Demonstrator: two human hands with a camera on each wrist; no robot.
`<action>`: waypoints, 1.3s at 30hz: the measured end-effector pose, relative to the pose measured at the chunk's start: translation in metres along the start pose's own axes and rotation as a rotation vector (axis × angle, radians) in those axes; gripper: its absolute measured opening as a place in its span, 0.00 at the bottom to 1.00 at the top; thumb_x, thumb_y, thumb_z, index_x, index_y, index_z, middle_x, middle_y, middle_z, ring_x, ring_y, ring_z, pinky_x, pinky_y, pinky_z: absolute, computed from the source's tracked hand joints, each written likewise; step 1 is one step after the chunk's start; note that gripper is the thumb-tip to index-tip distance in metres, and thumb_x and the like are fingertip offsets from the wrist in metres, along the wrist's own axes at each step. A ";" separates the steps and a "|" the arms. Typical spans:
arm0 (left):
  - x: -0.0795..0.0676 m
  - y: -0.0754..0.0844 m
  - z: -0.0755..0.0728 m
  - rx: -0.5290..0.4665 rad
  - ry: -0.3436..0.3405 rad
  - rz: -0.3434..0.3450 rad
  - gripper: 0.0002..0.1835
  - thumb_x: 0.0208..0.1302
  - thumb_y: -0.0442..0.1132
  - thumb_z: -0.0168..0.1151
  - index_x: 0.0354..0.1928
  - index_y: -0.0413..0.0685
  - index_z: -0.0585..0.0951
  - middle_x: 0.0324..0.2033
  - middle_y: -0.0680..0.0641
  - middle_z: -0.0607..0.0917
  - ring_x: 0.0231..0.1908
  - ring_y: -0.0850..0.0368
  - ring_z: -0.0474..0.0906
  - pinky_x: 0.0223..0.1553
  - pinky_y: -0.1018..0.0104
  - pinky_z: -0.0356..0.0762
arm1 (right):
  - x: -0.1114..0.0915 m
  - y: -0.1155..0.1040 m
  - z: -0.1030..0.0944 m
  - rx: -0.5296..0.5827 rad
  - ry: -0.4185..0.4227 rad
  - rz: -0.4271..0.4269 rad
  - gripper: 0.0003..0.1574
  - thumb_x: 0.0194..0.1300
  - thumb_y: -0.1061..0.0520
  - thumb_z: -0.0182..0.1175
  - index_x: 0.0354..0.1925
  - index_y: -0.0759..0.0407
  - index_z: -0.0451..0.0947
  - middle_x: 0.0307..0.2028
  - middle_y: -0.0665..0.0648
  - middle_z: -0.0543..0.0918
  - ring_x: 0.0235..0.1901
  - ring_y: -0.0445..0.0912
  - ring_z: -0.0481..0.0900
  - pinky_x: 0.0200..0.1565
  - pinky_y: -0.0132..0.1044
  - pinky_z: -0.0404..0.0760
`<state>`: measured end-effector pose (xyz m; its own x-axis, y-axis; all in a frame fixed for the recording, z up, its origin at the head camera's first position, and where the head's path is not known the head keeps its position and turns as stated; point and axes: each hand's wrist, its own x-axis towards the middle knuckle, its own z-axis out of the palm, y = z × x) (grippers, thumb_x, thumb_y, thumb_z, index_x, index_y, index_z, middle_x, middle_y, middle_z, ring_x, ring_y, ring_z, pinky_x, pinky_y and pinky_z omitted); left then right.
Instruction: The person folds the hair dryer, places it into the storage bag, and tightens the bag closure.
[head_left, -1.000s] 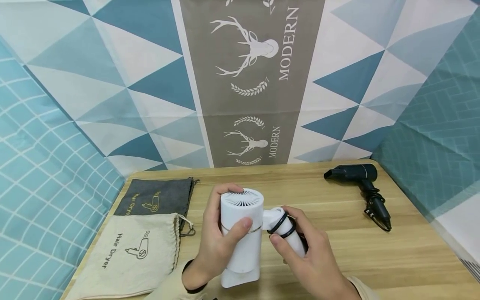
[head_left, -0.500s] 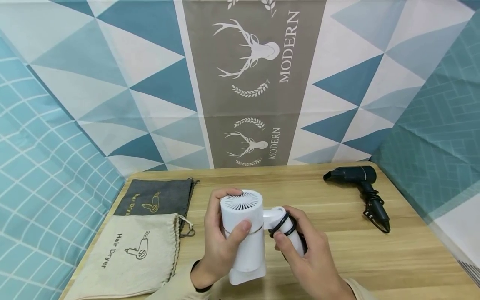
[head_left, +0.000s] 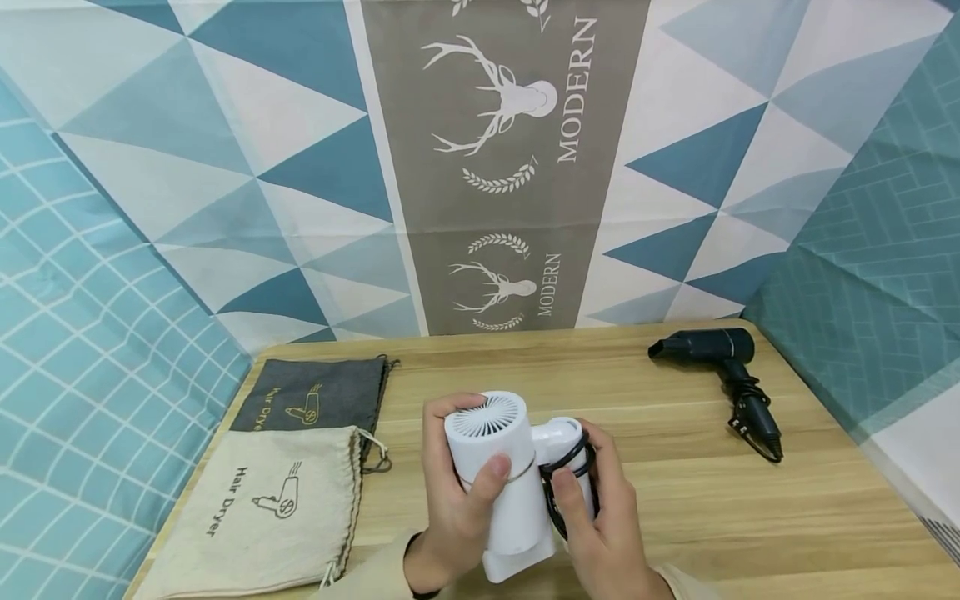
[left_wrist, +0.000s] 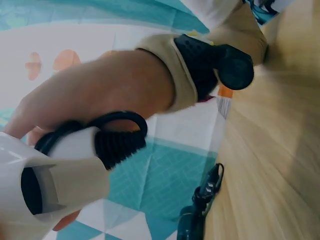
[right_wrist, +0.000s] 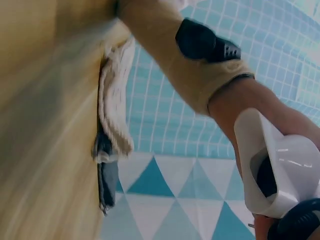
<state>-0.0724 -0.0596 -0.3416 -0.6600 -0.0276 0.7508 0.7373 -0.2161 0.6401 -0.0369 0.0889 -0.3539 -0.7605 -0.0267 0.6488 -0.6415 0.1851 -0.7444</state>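
Note:
A white hair dryer (head_left: 517, 512) is held in both hands above the front of the wooden table. My left hand (head_left: 461, 496) grips its barrel, thumb on the near side and fingers round the vented round end. With my right hand (head_left: 611, 517) I hold the folded handle, thumb pressed on it where a black cord (head_left: 573, 457) is wrapped. The nozzle (left_wrist: 75, 185) opens toward the camera in the left wrist view, and the cord's ribbed sleeve (left_wrist: 120, 147) sticks out by the right hand. The fingers behind the handle are mostly hidden.
A cream drawstring pouch (head_left: 255, 517) printed "Hair Dryer" overlaps a dark grey pouch (head_left: 322, 387) at the table's left. A black hair dryer (head_left: 708, 346) with its cord wound round the handle lies at the back right. Patterned cloth walls (head_left: 510, 192) stand behind and beside the table.
Both hands have brought the white hair dryer slightly lower and nearer, tilting its nozzle end to the right. The folded handle has turned closer alongside the barrel. Pouches and black dryer stay put.

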 end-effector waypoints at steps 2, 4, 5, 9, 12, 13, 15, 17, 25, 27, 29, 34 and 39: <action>-0.001 0.004 0.002 -0.004 -0.007 0.002 0.25 0.63 0.34 0.57 0.59 0.30 0.62 0.43 0.34 0.79 0.37 0.51 0.82 0.31 0.57 0.83 | -0.001 0.000 0.000 0.024 -0.003 -0.005 0.32 0.67 0.77 0.49 0.67 0.62 0.63 0.51 0.59 0.79 0.48 0.43 0.78 0.52 0.29 0.76; -0.001 0.007 0.002 -0.005 -0.015 -0.014 0.26 0.63 0.33 0.57 0.59 0.30 0.62 0.44 0.35 0.78 0.37 0.51 0.82 0.31 0.57 0.83 | 0.000 0.000 -0.002 0.062 -0.030 0.010 0.32 0.68 0.77 0.46 0.68 0.61 0.62 0.52 0.59 0.78 0.49 0.44 0.78 0.52 0.30 0.76; 0.000 0.008 0.001 -0.004 -0.020 -0.020 0.26 0.63 0.34 0.58 0.59 0.31 0.62 0.44 0.35 0.78 0.37 0.51 0.82 0.30 0.57 0.83 | 0.000 -0.001 -0.003 0.077 -0.052 0.024 0.32 0.69 0.76 0.46 0.68 0.60 0.61 0.52 0.59 0.78 0.49 0.44 0.78 0.52 0.31 0.76; 0.008 0.014 -0.008 0.038 -0.019 0.000 0.26 0.64 0.38 0.61 0.57 0.30 0.65 0.43 0.39 0.80 0.35 0.53 0.82 0.27 0.58 0.83 | 0.006 -0.006 -0.012 0.191 -0.191 0.137 0.30 0.75 0.71 0.40 0.71 0.56 0.55 0.55 0.61 0.76 0.52 0.46 0.78 0.51 0.35 0.78; 0.018 0.019 -0.018 0.065 0.027 0.041 0.26 0.63 0.40 0.62 0.55 0.27 0.66 0.40 0.41 0.81 0.33 0.54 0.82 0.25 0.60 0.82 | 0.013 -0.010 -0.020 0.297 -0.271 0.272 0.27 0.81 0.62 0.33 0.73 0.53 0.51 0.58 0.64 0.75 0.56 0.49 0.77 0.53 0.40 0.78; 0.021 0.022 -0.021 0.073 0.056 0.052 0.26 0.62 0.40 0.62 0.54 0.27 0.67 0.39 0.42 0.81 0.33 0.55 0.82 0.26 0.62 0.82 | 0.016 -0.011 -0.023 0.328 -0.282 0.323 0.26 0.82 0.59 0.31 0.74 0.52 0.51 0.58 0.65 0.75 0.57 0.50 0.76 0.53 0.41 0.79; 0.027 0.027 -0.028 0.066 0.122 0.064 0.26 0.61 0.41 0.63 0.54 0.28 0.68 0.39 0.41 0.81 0.33 0.55 0.82 0.27 0.64 0.81 | 0.023 -0.012 -0.026 0.346 -0.295 0.372 0.26 0.83 0.56 0.28 0.73 0.52 0.52 0.57 0.66 0.75 0.58 0.52 0.75 0.55 0.43 0.78; 0.034 0.031 -0.035 0.052 0.192 0.077 0.26 0.61 0.42 0.63 0.53 0.30 0.70 0.39 0.39 0.82 0.32 0.55 0.82 0.28 0.66 0.81 | 0.027 -0.011 -0.027 0.346 -0.324 0.401 0.25 0.83 0.55 0.29 0.72 0.54 0.56 0.56 0.66 0.76 0.57 0.52 0.76 0.54 0.43 0.79; 0.047 0.038 -0.046 0.003 0.288 0.095 0.24 0.61 0.40 0.60 0.55 0.31 0.69 0.41 0.34 0.80 0.34 0.50 0.82 0.32 0.66 0.80 | 0.028 -0.002 -0.021 0.545 -0.525 0.341 0.22 0.79 0.66 0.36 0.65 0.68 0.64 0.47 0.74 0.80 0.44 0.57 0.83 0.47 0.47 0.83; 0.045 0.037 -0.044 0.013 0.271 0.081 0.24 0.62 0.41 0.60 0.55 0.32 0.69 0.41 0.35 0.80 0.34 0.51 0.82 0.31 0.66 0.80 | 0.027 -0.001 -0.020 0.564 -0.534 0.309 0.21 0.78 0.68 0.36 0.64 0.68 0.64 0.44 0.74 0.80 0.42 0.55 0.83 0.44 0.46 0.83; 0.042 0.036 -0.043 0.022 0.260 0.065 0.24 0.62 0.41 0.59 0.55 0.33 0.69 0.41 0.36 0.80 0.34 0.52 0.82 0.31 0.67 0.80 | 0.027 0.000 -0.021 0.583 -0.545 0.301 0.21 0.80 0.68 0.34 0.65 0.68 0.64 0.42 0.72 0.79 0.40 0.52 0.83 0.42 0.44 0.83; 0.040 0.033 -0.039 -0.019 0.258 0.038 0.23 0.66 0.42 0.54 0.56 0.34 0.67 0.41 0.33 0.82 0.37 0.48 0.83 0.32 0.65 0.81 | 0.028 0.003 -0.027 0.790 -0.615 0.384 0.24 0.81 0.65 0.30 0.69 0.68 0.60 0.43 0.63 0.76 0.40 0.45 0.78 0.44 0.38 0.81; 0.042 0.031 -0.040 -0.081 0.234 0.033 0.23 0.68 0.44 0.51 0.57 0.34 0.65 0.41 0.32 0.81 0.40 0.46 0.83 0.36 0.63 0.82 | 0.029 0.005 -0.029 1.074 -0.765 0.459 0.25 0.82 0.61 0.22 0.63 0.65 0.62 0.36 0.55 0.67 0.31 0.45 0.66 0.37 0.35 0.74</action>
<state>-0.0826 -0.1063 -0.2967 -0.6580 -0.2592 0.7070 0.7514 -0.2886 0.5934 -0.0593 0.1179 -0.3338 -0.5630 -0.7576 0.3302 0.1797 -0.5022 -0.8459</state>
